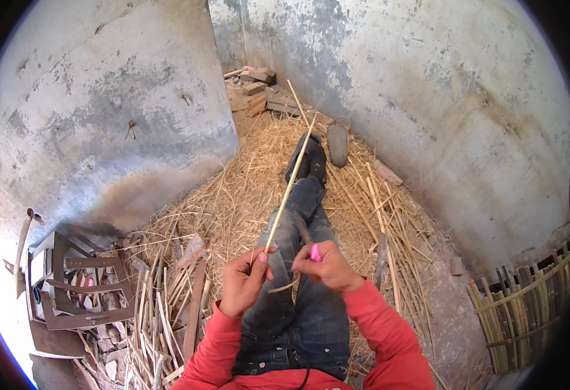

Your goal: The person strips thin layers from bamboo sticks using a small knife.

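Observation:
My left hand [246, 278] is closed around the lower end of a long, thin bamboo strip [286, 198]. The strip slants up and away over my outstretched legs [311, 312], its far end near my shoes. Just to the right, my right hand [329, 266] is closed too, with a bright pink patch [316, 253] at its thumb. A dark, blurred blade, seemingly a knife [303, 229], points up from that hand. Between the hands, a thin curved sliver [282, 288] hangs over my trousers. The fingers hide most of what the right hand grips.
Straw and shavings [233, 188] cover the floor ahead. Bamboo sticks [158, 305] lie at my left beside a brown wooden frame [90, 289]; more strips [389, 240] lie at right. A woven bamboo basket [525, 309] stands far right. Bricks [259, 81] fill the corner between walls.

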The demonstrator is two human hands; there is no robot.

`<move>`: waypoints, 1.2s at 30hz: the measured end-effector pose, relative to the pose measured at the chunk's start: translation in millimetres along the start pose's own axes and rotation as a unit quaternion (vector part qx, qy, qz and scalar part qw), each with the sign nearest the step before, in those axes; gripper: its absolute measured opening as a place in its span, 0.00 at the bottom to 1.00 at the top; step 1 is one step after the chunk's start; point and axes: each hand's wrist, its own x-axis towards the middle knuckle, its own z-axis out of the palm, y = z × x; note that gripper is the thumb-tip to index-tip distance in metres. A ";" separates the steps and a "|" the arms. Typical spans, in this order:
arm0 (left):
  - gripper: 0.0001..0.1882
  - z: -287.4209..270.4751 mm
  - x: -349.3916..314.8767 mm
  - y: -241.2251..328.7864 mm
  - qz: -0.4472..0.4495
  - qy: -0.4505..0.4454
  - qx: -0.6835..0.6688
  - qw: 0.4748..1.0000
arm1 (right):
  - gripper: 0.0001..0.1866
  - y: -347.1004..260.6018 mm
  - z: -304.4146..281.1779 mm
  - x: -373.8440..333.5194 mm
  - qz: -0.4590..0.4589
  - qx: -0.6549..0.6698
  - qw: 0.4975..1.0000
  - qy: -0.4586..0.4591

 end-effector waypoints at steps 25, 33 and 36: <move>0.20 -55.7 -92.4 -43.1 -0.085 -0.118 0.082 0.986 | 0.20 -88.2 -55.0 21.4 -0.258 -0.313 0.850 0.338; 0.13 -61.7 -92.5 -13.1 0.005 -0.032 0.189 0.982 | 0.21 -92.7 -55.3 11.9 -0.267 -0.490 0.735 0.385; 0.12 -70.4 -90.3 -14.2 0.068 -0.022 0.275 0.959 | 0.21 -81.3 -46.7 13.3 -0.259 -0.533 0.729 0.344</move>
